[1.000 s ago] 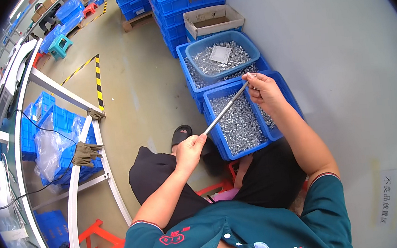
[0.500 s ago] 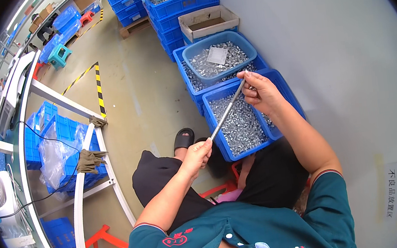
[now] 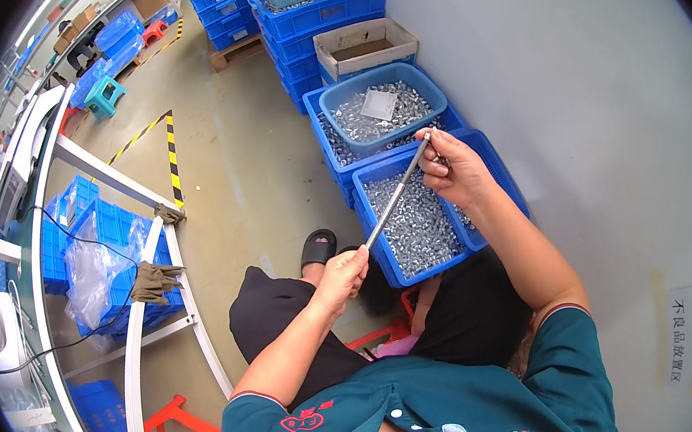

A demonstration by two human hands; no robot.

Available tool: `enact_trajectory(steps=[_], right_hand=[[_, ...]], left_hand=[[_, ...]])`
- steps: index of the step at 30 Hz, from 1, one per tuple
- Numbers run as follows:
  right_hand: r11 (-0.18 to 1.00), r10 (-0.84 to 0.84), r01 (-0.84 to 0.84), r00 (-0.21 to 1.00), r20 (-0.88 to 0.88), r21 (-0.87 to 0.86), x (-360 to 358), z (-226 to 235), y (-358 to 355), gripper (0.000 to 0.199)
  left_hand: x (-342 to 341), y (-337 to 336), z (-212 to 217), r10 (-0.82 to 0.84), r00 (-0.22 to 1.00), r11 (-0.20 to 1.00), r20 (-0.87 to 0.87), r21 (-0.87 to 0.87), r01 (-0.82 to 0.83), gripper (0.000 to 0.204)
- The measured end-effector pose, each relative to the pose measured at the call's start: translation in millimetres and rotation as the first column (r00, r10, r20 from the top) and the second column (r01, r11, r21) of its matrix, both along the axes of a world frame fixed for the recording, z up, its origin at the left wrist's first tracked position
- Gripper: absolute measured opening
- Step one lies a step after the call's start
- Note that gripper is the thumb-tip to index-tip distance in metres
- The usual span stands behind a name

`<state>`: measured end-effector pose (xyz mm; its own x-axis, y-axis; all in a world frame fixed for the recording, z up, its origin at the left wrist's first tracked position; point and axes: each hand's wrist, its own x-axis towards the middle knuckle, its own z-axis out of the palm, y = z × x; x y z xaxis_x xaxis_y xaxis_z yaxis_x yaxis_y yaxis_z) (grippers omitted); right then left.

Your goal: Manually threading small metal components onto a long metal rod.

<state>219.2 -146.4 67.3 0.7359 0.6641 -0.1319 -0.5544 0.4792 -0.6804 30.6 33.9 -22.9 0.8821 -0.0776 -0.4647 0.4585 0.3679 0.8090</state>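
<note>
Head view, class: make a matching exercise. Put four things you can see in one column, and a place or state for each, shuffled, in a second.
Things:
1. metal rod
2. cardboard box
3. black sandal
4. turquoise stool

Places:
A. on the floor by the person's knee
B. held at both ends by the left hand and right hand
C. far off, near the yellow-black floor stripe
D. atop blue crates

Pairs: 1-B, 2-D, 3-A, 4-C

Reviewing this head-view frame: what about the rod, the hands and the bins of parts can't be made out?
- Head view: the far tip of the metal rod is covered by the right hand, so what it meets is hidden.
- Its near end is buried in the left hand.
- The small metal parts in the front blue bin are too small to identify.
- The bin's near corner is hidden behind the person's knee.
</note>
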Motion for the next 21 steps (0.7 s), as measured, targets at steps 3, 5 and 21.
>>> enact_trajectory(steps=[3, 5, 21], right_hand=[[0.956, -0.072, 0.128, 0.975, 0.212, -0.263, 1.9, -1.8, -0.2, 0.018], [0.943, -0.102, 0.172, 0.965, 0.243, -0.286, -4.9, -0.8, 6.0, 0.019], [0.908, -0.16, 0.247, 0.95, 0.267, -0.338, -1.1, 2.9, -0.2, 0.018]], left_hand=[[-0.8, -3.4, 0.6, 0.052, 0.998, 0.994, 0.045, 0.096, -0.056, 0.043], [-1.8, -3.5, -1.2, 0.077, 0.996, 0.988, 0.047, 0.132, -0.082, 0.043], [3.6, -8.2, -3.7, 0.132, 0.976, 0.964, 0.174, 0.207, -0.167, 0.042]])
